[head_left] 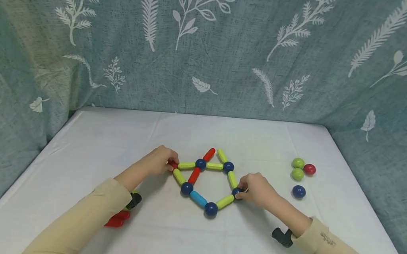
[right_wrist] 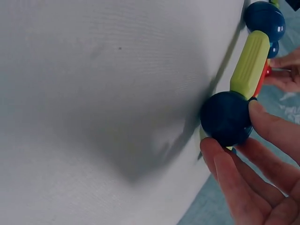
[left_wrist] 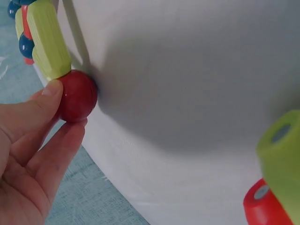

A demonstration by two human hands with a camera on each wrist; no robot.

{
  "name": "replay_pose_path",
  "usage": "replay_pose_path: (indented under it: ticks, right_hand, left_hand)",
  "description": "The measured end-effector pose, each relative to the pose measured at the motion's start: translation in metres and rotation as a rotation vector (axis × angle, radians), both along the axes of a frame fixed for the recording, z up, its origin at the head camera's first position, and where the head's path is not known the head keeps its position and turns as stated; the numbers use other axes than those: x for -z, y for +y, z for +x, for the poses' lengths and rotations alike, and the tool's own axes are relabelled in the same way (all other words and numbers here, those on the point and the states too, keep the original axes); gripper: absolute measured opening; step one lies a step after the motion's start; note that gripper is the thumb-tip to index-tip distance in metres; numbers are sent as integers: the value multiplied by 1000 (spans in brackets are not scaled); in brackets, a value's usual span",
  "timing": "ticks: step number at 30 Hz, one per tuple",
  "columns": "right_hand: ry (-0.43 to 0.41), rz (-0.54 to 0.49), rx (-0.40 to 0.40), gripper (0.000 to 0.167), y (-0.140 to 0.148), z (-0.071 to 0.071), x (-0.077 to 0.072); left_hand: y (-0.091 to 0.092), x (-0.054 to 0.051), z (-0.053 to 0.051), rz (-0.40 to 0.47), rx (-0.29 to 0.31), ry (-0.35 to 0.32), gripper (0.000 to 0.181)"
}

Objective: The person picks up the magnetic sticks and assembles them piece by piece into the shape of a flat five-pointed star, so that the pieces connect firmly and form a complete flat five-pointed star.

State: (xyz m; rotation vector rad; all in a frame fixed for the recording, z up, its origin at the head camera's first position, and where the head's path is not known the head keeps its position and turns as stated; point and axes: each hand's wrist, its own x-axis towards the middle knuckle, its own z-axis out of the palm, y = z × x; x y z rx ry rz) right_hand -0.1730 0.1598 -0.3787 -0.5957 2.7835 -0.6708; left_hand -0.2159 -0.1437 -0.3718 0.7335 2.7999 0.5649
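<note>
A frame of coloured magnetic rods and balls lies on the white table. My left hand pinches the red ball at its left corner, where a yellow-green rod joins it. On the right, my right hand pinches a dark blue ball between thumb and fingers. A blue rod and a yellow-green rod meet at the nearest blue ball. From the far side, a red rod and another yellow-green rod stick out with free ends.
Two green balls, a red ball and a blue ball lie loose at the right. Red rods and a yellow-green rod are partly hidden by the left forearm. A patterned curtain hangs behind the table.
</note>
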Motion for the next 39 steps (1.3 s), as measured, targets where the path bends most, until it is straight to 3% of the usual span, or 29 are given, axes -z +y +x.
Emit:
replay_pose_path:
  ticks: [7,13,23,31,35,39]
  right_hand:
    - [-22,-63,-17,16,6,0,2]
    - [-34,-150,-64,20,21,1,6]
    - [58,-325,72,25,84,5,-2]
    - [210,-283,176,29,140,10,-5]
    - [193,-265,208,32,158,10,0]
    - [116,-259,222,36,169,7,6]
  left_hand:
    - [0,0,-4,17,-30,-58,16]
    - [-2,2,-3,43,-50,-67,16]
    - [-7,4,-7,111,-49,-115,16]
    - [-9,4,-6,125,-43,-102,17]
    - [-9,3,-5,130,-60,-109,17]
    - [-9,4,-5,140,-53,-107,17]
